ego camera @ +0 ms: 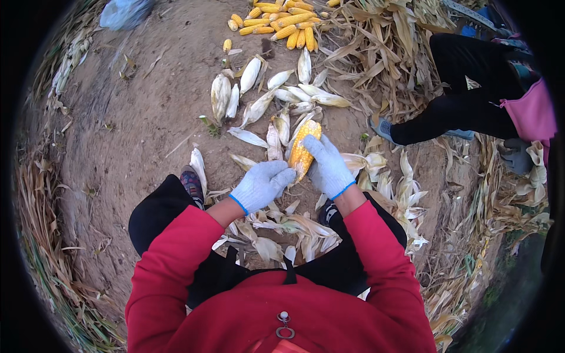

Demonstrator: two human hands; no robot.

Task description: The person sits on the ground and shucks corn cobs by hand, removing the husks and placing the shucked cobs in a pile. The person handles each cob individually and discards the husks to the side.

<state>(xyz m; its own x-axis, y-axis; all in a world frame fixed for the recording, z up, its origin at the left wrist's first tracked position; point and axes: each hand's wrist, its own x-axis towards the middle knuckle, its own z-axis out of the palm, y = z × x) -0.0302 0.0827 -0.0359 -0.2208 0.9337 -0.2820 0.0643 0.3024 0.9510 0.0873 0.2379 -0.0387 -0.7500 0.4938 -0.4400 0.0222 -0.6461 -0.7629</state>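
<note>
A husked ear of yellow corn is held up in front of me, tilted, its kernels bare. My right hand, in a white knit glove with a blue cuff edge, grips it along the side with the thumb on the kernels. At its lower end the gloved fingertips of my left hand pinch the base. Beyond both hands lie several ears still in pale husks on the bare soil. Stripped husks are strewn between my feet.
A pile of bare yellow cobs lies at the far side. Dry corn leaves are heaped at the upper right, near a seated co-worker's leg and gloved hand. A pale plastic bag rests at the upper left.
</note>
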